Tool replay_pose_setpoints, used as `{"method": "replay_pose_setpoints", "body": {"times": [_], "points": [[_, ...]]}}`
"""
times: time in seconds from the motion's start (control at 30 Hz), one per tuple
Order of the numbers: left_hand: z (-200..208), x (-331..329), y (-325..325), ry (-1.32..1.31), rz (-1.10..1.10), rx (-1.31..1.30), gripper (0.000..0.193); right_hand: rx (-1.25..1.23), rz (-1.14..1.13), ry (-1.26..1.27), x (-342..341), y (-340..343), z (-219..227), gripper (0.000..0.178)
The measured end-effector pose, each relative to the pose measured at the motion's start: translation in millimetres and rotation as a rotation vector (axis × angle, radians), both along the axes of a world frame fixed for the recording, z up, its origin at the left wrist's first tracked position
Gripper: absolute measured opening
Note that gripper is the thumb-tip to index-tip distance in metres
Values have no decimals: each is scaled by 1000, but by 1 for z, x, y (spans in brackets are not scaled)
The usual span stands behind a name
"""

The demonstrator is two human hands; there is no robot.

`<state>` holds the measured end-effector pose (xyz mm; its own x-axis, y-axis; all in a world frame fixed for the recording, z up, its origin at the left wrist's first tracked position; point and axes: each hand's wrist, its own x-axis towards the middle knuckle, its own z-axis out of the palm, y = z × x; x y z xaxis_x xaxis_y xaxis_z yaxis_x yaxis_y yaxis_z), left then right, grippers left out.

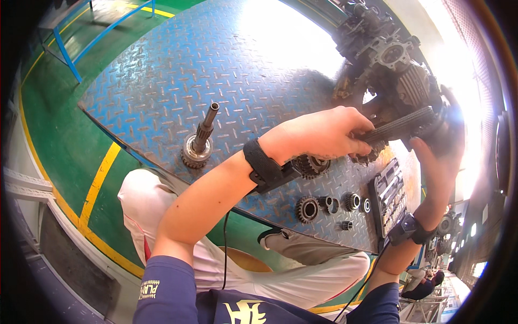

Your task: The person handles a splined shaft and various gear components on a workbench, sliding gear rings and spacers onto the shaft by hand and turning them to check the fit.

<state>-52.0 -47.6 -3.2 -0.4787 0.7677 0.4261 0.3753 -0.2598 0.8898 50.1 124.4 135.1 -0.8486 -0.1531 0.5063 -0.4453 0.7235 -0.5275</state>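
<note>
A dark, ridged metal shaft [399,125] is held slantwise above the right side of the table. My left hand [332,132] pinches its left end between thumb and fingers. At the other end, my right hand [443,154] is wrapped around the shaft's dark round part; glare and shadow hide most of those fingers. Beneath my left hand and wrist lies a toothed gear [311,166], partly covered. Farther left, a splined shaft with a gear at its base [201,139] stands upright on the table.
On the blue diamond-plate tabletop [162,81] lie a gear [307,209], another gear [352,202] and several small rings. An open socket tool case [389,197] sits near the right edge. A large gearbox-like assembly [396,56] stands at the far right.
</note>
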Motion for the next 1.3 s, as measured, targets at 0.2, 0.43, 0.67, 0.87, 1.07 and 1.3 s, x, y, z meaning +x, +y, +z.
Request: {"method": "replay_pose_setpoints", "body": {"times": [0.2,0.43,0.67,0.87,1.07,1.3], "points": [[-2,-1,5,39,59,33,43,-103,-52,27,-11,26,-24,76],[-8,-3,4,-2,70,121,63,-8,-54,-235,-14,-5,-26,70],[-10,-9,-7,29,-69,159,79,-52,-102,-258,-13,-8,-71,67],[3,1,-13,-91,-25,175,79,25,-145,-288,-6,-10,-98,66],[6,5,0,121,75,207,44,164,-52,-307,-1,-22,-110,47],[7,2,3,25,84,234,34,173,-52,-296,-1,-9,-139,59]]}}
